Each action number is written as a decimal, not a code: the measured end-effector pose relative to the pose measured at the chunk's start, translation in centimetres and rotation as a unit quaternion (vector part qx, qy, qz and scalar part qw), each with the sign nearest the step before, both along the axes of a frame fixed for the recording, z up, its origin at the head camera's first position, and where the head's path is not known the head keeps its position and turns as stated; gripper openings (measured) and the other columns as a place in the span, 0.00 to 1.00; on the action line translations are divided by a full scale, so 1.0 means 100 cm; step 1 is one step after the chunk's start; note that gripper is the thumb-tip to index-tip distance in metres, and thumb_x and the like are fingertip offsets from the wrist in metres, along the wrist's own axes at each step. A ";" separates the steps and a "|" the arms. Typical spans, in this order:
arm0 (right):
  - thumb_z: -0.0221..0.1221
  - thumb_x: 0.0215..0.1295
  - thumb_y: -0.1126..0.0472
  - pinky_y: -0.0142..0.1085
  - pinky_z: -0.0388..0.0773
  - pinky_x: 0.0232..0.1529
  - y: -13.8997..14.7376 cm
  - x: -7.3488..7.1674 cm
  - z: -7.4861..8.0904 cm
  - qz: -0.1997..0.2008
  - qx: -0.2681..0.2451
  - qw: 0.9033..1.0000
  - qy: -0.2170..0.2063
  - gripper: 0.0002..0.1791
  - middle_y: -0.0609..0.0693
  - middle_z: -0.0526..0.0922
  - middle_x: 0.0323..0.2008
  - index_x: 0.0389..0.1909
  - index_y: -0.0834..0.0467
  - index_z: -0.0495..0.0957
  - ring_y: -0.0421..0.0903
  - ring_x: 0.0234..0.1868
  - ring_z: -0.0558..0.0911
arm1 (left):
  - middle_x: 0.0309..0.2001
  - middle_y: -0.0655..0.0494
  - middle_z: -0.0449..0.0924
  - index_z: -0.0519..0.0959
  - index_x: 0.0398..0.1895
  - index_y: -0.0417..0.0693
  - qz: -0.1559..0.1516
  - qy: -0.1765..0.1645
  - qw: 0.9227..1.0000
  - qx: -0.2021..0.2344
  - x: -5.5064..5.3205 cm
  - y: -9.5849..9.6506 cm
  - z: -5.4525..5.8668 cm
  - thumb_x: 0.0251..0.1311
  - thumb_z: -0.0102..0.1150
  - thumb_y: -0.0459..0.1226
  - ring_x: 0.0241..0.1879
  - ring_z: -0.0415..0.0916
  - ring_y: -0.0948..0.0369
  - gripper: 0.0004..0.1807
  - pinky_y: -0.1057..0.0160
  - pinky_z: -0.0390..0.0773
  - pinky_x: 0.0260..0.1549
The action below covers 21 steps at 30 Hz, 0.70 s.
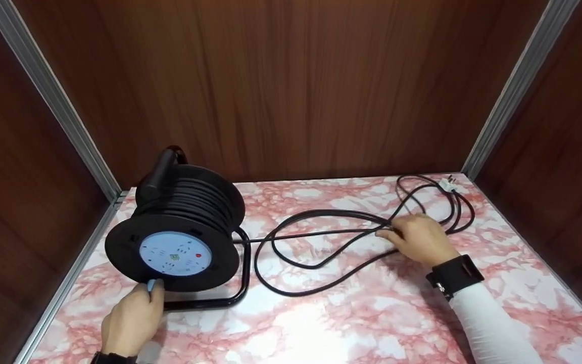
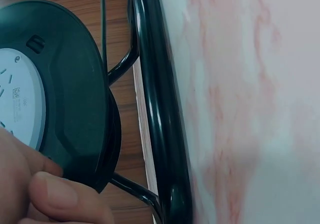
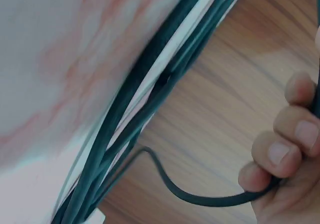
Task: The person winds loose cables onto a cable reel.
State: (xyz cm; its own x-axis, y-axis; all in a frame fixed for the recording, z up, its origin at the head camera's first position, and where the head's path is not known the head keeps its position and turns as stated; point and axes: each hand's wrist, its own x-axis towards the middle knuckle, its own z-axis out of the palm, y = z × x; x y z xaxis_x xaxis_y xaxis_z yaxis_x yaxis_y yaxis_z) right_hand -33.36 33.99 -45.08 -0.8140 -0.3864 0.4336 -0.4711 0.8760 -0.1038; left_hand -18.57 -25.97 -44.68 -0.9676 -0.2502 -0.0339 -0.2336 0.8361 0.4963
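Observation:
A black cable reel (image 1: 122,247) stands at the left on its tubular stand (image 1: 215,303), its pale socket plate (image 1: 175,253) facing me. At the reel's lower front edge, my left hand (image 1: 134,318) pinches a small light-blue knob (image 1: 150,285). In the left wrist view the thumb and curled fingers of that hand (image 2: 65,199) sit against the flange, hiding the knob. Loose black cord (image 1: 291,294) runs from the reel in loops to the right. My right hand (image 1: 422,237) grips this cord; in the right wrist view curled fingers (image 3: 277,151) wrap a strand (image 3: 215,201).
The cord ends in a white plug (image 1: 447,185) near the back right corner, beside more loops. A red-and-white marbled table (image 1: 361,323) lies beneath. Brown wood panels (image 1: 291,91) with metal corner posts (image 1: 518,86) enclose the back and sides.

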 end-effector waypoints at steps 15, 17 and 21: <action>0.63 0.70 0.33 0.52 0.76 0.32 0.005 -0.001 0.001 -0.001 0.012 1.000 0.001 0.25 0.40 0.74 0.18 0.20 0.43 0.72 0.47 0.22 0.79 | 0.42 0.26 0.82 0.77 0.35 0.35 0.042 0.092 0.995 0.010 0.003 -0.007 -0.001 0.81 0.36 0.57 0.46 0.79 0.26 0.35 0.28 0.72 0.37; 0.65 0.69 0.34 0.53 0.76 0.35 0.008 -0.002 0.001 -0.012 0.009 1.000 0.023 0.25 0.41 0.76 0.18 0.20 0.45 0.72 0.50 0.24 0.81 | 0.42 0.27 0.82 0.77 0.34 0.36 0.047 0.092 0.995 0.010 0.003 -0.007 -0.001 0.81 0.36 0.57 0.46 0.80 0.26 0.34 0.29 0.73 0.37; 0.62 0.72 0.34 0.53 0.77 0.37 0.016 0.000 -0.001 -0.023 0.025 0.996 -0.078 0.25 0.40 0.76 0.19 0.20 0.43 0.73 0.47 0.26 0.81 | 0.41 0.30 0.83 0.77 0.32 0.40 0.058 0.098 0.993 0.016 0.004 -0.009 0.001 0.80 0.35 0.58 0.44 0.80 0.28 0.34 0.30 0.73 0.34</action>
